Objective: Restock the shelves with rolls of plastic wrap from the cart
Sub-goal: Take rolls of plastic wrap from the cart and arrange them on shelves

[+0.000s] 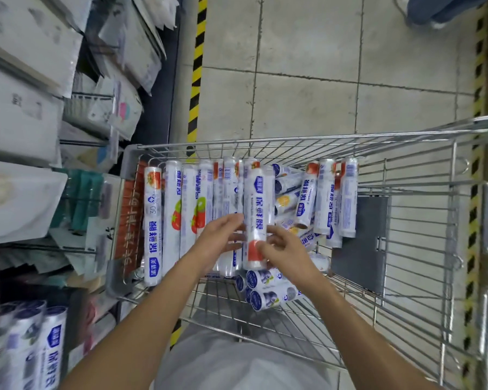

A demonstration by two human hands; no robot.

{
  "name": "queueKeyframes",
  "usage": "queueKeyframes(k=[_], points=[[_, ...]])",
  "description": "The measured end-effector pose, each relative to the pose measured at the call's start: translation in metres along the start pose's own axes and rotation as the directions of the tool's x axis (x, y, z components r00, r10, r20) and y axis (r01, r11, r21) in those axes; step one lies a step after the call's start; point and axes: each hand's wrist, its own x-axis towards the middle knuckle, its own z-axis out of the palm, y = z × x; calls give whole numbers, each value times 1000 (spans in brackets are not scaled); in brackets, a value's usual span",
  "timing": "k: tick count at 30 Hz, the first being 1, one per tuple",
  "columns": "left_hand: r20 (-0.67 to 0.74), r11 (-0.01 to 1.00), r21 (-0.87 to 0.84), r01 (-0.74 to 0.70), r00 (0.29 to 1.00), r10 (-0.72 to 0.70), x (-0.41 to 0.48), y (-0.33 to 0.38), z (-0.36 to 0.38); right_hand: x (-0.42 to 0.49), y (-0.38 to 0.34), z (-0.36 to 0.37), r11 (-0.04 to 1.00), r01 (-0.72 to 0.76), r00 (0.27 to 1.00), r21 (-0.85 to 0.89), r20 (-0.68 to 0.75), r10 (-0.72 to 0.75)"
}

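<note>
your left hand [223,237] and your right hand [283,247] both wrap their fingers around one white roll of plastic wrap [258,218], holding it up over the wire cart [406,220], where many more rolls [180,215] lie, beside the shelves [26,122] on your left.

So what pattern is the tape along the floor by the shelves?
Diagonal black and yellow stripes on the floor tape, clearest in the head view.
</note>
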Motion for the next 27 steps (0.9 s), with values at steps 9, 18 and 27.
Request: queueKeyframes(k=[9, 18, 27], points=[[18, 969, -249, 0, 1000, 5, 5, 1, -12, 3, -4, 7, 998, 49, 994, -32, 96, -46], [-84, 951, -309, 20, 995, -48, -2, -24, -39, 122, 14, -18, 851, -57, 961, -522, -258, -94], [-125, 935, -355, -8, 991, -38, -22, -40, -59, 140, 28, -7, 840, -130, 934, -526, -349, -75]])
